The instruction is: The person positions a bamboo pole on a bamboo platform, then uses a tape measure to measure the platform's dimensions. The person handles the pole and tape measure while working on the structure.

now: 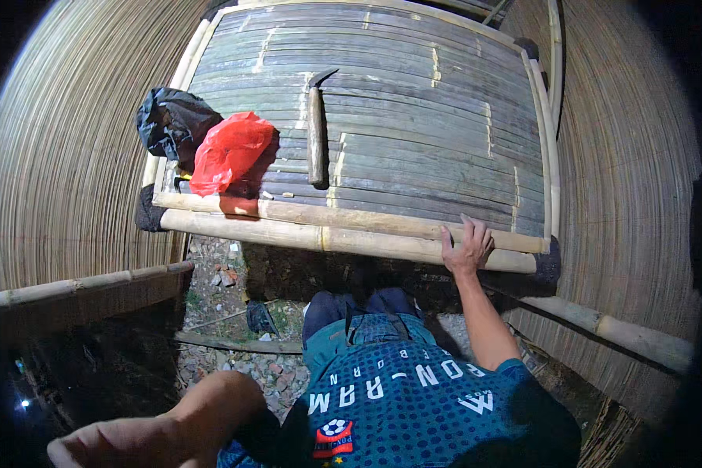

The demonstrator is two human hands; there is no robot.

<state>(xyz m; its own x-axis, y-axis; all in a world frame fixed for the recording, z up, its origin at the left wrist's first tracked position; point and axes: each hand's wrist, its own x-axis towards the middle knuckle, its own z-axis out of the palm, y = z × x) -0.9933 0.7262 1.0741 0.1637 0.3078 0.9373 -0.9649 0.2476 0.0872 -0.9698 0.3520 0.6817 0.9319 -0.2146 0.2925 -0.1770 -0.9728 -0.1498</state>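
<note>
Nearest, at the lower left, the left hand (105, 446) hangs close below the viewpoint, its arm bent and touching neither rail nor tool; its far part runs toward the lower edge, so I cannot tell whether its fingers are spread or pressed together. Below the chest, stony ground (277, 366) shows around the person's legs. The right hand (469, 249) reaches forward to the right part of the front rail (351, 237), a pair of pale bamboo poles, fingers lightly spread over the top and thumb apart, pinching nothing; this looks like a light rest that steadies the body against a firm edge. The bamboo counter (429, 140) lies straight ahead, filling the upper middle of the view, and dark wraps (548, 261) sit at its corners, probably binding the pole joints. At its near left corner, a red plastic bag (232, 152) leans against a black plastic bag (175, 125), a placing that leaves the middle slats uncovered. Farther in, a sickle (316, 132) lies flat, its wooden handle toward the person and its curved blade at the far end; that seems a sensible way round, grip near and edge away. Reed walls (628, 148) rise on both sides, apparently screening the space.
</note>
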